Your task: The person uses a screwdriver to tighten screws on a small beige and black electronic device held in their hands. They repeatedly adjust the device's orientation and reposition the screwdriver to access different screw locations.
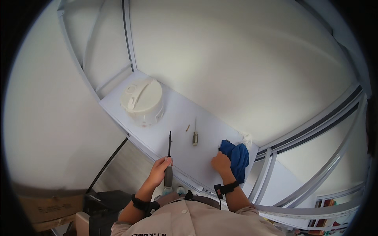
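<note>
My left hand (158, 168) is closed around a screwdriver (168, 176) with a thick grey handle. Its dark shaft points up and away over the table's near edge. At the left side of a crumpled blue cloth item (239, 159), my right hand (221, 162) is closed. A small dark tip shows just above those fingers; what they grip is mostly hidden. A second screwdriver (195, 137), with a pale shaft and a grey-and-cream handle, lies on the table between my hands. Beside its shaft is a small brownish piece (188, 128).
A white rice cooker (142, 102) stands at the left end of the narrow white table (179, 104). White crumpled material (246, 138) lies behind the blue cloth. Metal frame posts (267, 169) rise on the right. Cardboard boxes (51, 208) sit at the lower left.
</note>
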